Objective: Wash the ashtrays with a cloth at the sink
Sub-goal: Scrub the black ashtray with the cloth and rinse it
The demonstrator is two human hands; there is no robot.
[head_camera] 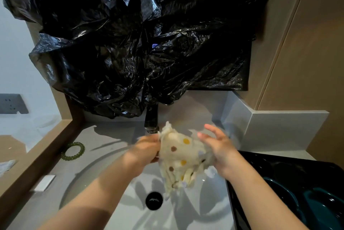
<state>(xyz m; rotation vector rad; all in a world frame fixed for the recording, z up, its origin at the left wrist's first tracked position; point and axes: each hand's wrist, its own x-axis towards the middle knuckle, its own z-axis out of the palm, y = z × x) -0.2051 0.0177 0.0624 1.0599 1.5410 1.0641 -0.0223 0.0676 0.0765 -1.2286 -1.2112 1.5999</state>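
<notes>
Cloth (179, 157) bunched over the sink (104, 166), under the tap (151, 119): left hand (147, 148) grips its edge, right hand (220, 150) splayed, palm against it. Teal dishes (316, 204) at bench's right edge, blurred, cut off.

A home bathroom: round white sink (89, 177), faucet (151, 120), vanity countertop (104, 136)

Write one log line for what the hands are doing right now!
left hand: grips cloth | right hand: open, at cloth | cloth: over sink, by tap
</notes>
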